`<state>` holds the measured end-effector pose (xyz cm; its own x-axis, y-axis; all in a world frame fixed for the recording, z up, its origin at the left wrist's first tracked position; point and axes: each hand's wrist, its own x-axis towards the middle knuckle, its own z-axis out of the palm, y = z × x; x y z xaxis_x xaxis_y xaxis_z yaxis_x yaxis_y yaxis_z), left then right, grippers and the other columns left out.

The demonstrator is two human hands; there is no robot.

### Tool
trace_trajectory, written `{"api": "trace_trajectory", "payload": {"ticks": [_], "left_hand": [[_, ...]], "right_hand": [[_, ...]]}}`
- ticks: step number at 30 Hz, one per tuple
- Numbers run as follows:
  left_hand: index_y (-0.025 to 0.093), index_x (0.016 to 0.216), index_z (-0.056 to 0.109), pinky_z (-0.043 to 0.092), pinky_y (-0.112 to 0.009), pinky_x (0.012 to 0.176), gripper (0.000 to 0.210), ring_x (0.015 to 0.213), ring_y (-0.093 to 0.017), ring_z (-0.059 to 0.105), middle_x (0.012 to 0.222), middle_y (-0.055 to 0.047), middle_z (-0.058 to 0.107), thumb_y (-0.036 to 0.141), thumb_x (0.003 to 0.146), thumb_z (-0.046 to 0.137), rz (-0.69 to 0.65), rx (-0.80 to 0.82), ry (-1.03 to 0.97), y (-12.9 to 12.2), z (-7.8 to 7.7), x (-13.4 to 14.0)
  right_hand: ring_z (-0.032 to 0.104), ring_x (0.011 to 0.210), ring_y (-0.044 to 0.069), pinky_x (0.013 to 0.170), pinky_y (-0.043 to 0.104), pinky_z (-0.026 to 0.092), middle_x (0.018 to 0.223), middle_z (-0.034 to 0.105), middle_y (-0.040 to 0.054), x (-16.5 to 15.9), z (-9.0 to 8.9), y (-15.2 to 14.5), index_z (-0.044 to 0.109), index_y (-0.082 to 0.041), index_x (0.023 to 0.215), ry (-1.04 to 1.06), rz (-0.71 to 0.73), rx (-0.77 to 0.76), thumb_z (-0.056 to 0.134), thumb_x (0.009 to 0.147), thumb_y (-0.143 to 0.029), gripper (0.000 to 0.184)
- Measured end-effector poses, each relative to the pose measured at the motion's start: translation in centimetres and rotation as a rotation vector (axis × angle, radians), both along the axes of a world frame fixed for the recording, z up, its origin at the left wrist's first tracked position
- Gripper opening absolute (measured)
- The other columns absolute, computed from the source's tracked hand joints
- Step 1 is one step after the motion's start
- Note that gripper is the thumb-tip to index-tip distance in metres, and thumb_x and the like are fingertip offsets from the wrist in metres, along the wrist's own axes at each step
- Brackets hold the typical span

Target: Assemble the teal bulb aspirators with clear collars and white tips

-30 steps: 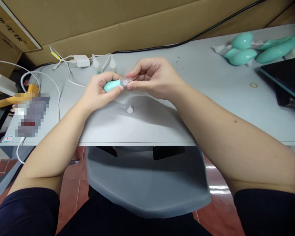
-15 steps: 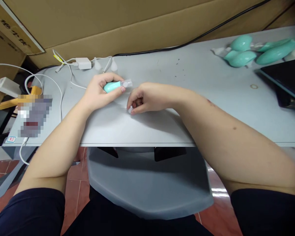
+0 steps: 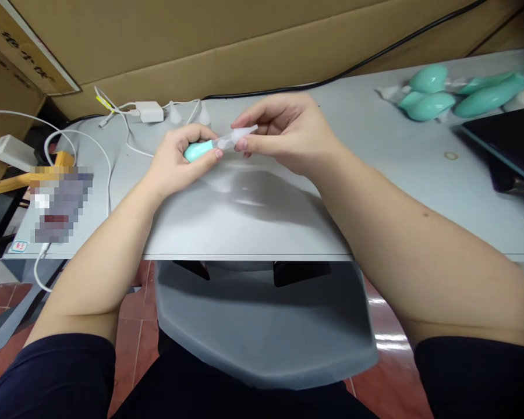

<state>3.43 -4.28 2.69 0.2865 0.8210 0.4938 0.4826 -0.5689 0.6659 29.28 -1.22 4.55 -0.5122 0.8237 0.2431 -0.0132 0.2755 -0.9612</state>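
My left hand (image 3: pixel 168 163) is closed round the teal bulb of a nasal aspirator (image 3: pixel 197 152), whose clear neck points right. Thumb and fingers of my right hand (image 3: pixel 290 131) pinch a translucent white nozzle tip (image 3: pixel 245 133). The tip's wide end meets the end of the clear neck, its narrow end pointing up and right. Whether it is fully seated I cannot tell. Both hands are above the grey table (image 3: pixel 262 233). Two similar white nozzle tips, a left one (image 3: pixel 174 114) and a right one (image 3: pixel 204 114), stand behind my left hand.
White chargers (image 3: pixel 148 112) and cables lie at the back left, near a pixelated phone-like object (image 3: pixel 63 206). Several teal bulbs (image 3: pixel 430 105) are piled at the back right, beside a dark flat device (image 3: pixel 506 145) and a small ring (image 3: pixel 451 155). Cardboard (image 3: pixel 244 46) lines the back.
My right hand has risen from the tabletop with the nozzle tip, turned, and brought it to the aspirator's clear neck. My left hand has stayed almost still, holding the bulb.
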Motion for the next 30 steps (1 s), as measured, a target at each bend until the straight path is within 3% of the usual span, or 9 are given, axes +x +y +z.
{"api": "trace_trajectory", "payload": {"ticks": [4, 10, 15, 22, 30], "left_hand": [[0.025, 0.095, 0.078, 0.058, -0.039, 0.076, 0.070, 0.084, -0.024, 0.072, 0.090, -0.006, 0.078, 0.095, 0.091, 0.076, 0.031, 0.018, -0.012, -0.1, -0.1, 0.1], [0.024, 0.101, 0.082, 0.062, -0.040, 0.081, 0.070, 0.087, -0.025, 0.074, 0.096, -0.008, 0.083, 0.093, 0.091, 0.077, 0.049, 0.093, 0.002, -0.1, -0.1, 0.0], [0.024, 0.108, 0.088, 0.065, -0.040, 0.083, 0.060, 0.090, -0.026, 0.078, 0.103, -0.008, 0.087, 0.082, 0.099, 0.075, -0.006, 0.091, 0.084, -0.3, 0.0, -0.4], [0.025, 0.112, 0.091, 0.067, -0.038, 0.079, 0.057, 0.087, -0.025, 0.080, 0.101, -0.006, 0.088, 0.079, 0.102, 0.077, -0.014, 0.174, 0.064, 0.0, -0.6, -0.5], [0.026, 0.115, 0.090, 0.067, -0.040, 0.080, 0.053, 0.087, -0.025, 0.082, 0.102, -0.005, 0.088, 0.076, 0.105, 0.077, -0.039, 0.189, 0.064, 0.3, -1.1, -0.7]], "right_hand": [[0.073, 0.116, 0.037, 0.096, 0.054, 0.065, 0.098, 0.082, 0.0043, 0.0, 0.2, -0.2, 0.080, -0.037, 0.103, -0.029, -0.006, 0.043, 0.109, 0.076, -0.058, 0.045], [0.073, 0.112, 0.035, 0.102, 0.052, 0.061, 0.112, 0.086, 0.0065, -0.2, 0.1, 0.0, 0.082, -0.032, 0.099, -0.017, -0.091, 0.118, 0.111, 0.073, -0.058, 0.047], [0.074, 0.120, 0.037, 0.097, 0.050, 0.065, 0.107, 0.086, 0.0042, 0.2, 0.3, 0.1, 0.082, -0.035, 0.100, -0.045, 0.012, 0.074, 0.110, 0.080, -0.047, 0.036], [0.078, 0.086, 0.024, 0.084, 0.036, 0.069, 0.092, 0.084, 0.0033, 0.5, -0.6, 1.2, 0.086, -0.025, 0.096, 0.105, 0.119, -0.002, 0.115, 0.079, -0.034, 0.034], [0.081, 0.086, 0.022, 0.089, 0.033, 0.071, 0.093, 0.085, 0.0054, 0.2, -1.3, 1.3, 0.084, -0.021, 0.087, 0.167, 0.144, -0.066, 0.117, 0.081, -0.032, 0.035]]}}
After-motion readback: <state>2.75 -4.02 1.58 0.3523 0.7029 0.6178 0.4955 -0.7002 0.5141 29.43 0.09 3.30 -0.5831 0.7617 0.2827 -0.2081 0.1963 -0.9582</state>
